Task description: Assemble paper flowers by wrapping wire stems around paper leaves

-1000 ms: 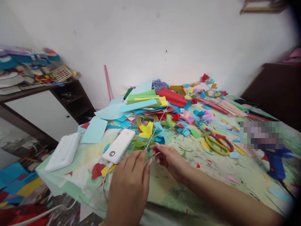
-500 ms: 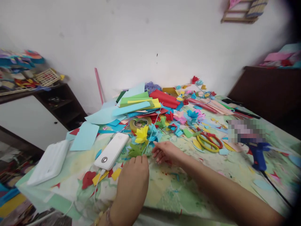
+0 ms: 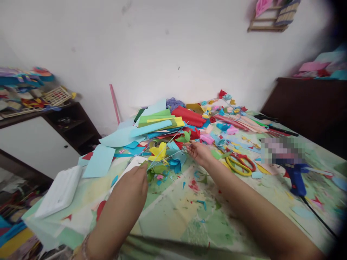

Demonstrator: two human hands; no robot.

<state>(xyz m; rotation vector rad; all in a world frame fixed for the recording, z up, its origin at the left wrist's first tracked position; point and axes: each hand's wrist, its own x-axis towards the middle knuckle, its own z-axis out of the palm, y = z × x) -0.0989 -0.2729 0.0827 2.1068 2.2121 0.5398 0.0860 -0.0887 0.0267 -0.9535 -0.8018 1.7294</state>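
My left hand [image 3: 132,184] is closed on thin light-blue stems at the table's front left. Just beyond its fingers are a yellow paper flower [image 3: 157,152], green paper leaves [image 3: 158,169] and a blue paper flower [image 3: 175,165]. To the right, my right hand [image 3: 201,153] pinches the far end of a thin light-blue stem [image 3: 170,156] that runs across from the left hand. Another stem slants up toward the paper pile. Right by the right fingertips is a green paper leaf piece [image 3: 184,137]. The left fingertips are partly hidden.
A white power bank [image 3: 132,164] lies partly under my left forearm, near a white ridged case [image 3: 59,191]. Coloured paper sheets [image 3: 154,127] are piled at the back. Scissors [image 3: 240,164] and a blue glue gun [image 3: 298,178] with its cord lie right. Paper scraps cover the patterned tablecloth [image 3: 168,216].
My left hand has moved left and up with the stems, and the yellow flower shifted left with it. The right hand has moved slightly up and right, so the hands are farther apart.
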